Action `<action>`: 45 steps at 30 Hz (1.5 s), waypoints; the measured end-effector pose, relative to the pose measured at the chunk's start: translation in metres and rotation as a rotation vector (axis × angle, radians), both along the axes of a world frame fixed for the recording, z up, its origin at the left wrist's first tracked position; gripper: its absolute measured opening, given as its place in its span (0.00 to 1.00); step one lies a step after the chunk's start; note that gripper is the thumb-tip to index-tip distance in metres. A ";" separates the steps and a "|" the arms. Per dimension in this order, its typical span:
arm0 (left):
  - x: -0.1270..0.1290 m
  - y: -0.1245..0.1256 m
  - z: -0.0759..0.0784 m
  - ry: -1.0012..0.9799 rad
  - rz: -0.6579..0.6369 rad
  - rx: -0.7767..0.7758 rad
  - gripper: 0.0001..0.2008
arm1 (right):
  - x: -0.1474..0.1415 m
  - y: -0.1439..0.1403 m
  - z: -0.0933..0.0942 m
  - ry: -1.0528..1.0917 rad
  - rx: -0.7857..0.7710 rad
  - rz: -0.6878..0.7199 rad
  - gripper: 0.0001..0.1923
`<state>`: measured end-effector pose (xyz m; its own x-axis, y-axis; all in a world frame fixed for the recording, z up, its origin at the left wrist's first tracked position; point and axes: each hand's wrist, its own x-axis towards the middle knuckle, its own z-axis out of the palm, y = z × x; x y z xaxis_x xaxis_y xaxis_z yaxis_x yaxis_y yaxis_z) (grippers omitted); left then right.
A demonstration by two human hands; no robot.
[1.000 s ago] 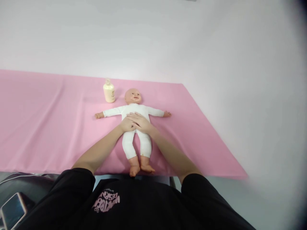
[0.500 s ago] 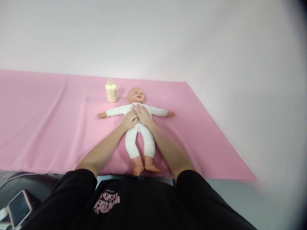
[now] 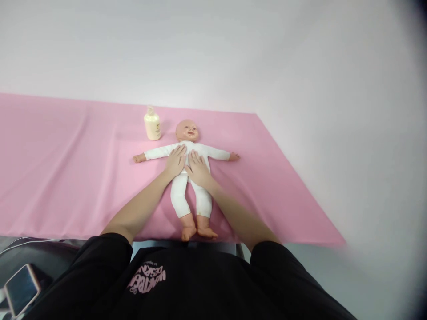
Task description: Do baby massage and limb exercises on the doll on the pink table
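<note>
Both hands are flat on the doll [image 3: 187,178] here, side by side on its white-suited belly. The left hand [image 3: 175,161] lies palm down with fingers spread open, pointing toward 12 o'clock, fingertips up near the chest. The right hand [image 3: 197,168] sits just beside it at 3 o'clock, also open and flat, fingers angled toward 11 o'clock; neither hand grips anything. The thumbs nearly meet over the middle of the torso.

The doll lies on its back in the middle of the pink cloth [image 3: 66,178] that covers the desk, head at 12 o'clock, bare feet at 6 o'clock close to the near edge, arms stretched straight out to 9 and 3 o'clock.

Around it: a small cream bottle [image 3: 152,126] stands upright at about 10 o'clock from the doll's head, near it but not touching. A phone [image 3: 20,289] rests low at 8 o'clock, off the cloth, beside the person's black shirt [image 3: 187,284]. Nothing lies between the forearms and the doll; the hands cover its belly and hips from view.
</note>
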<state>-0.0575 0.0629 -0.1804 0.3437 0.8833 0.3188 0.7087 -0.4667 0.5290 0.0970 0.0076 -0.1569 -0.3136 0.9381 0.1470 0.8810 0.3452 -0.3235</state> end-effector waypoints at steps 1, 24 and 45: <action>-0.001 -0.001 0.001 0.006 -0.007 -0.004 0.29 | 0.001 -0.002 0.002 0.027 -0.002 0.082 0.33; 0.004 -0.009 0.028 0.227 -0.042 -0.059 0.28 | 0.014 0.009 -0.014 0.856 -0.115 0.149 0.30; 0.000 -0.016 0.023 0.255 -0.124 -0.051 0.31 | -0.004 0.031 0.008 0.213 0.104 -0.025 0.27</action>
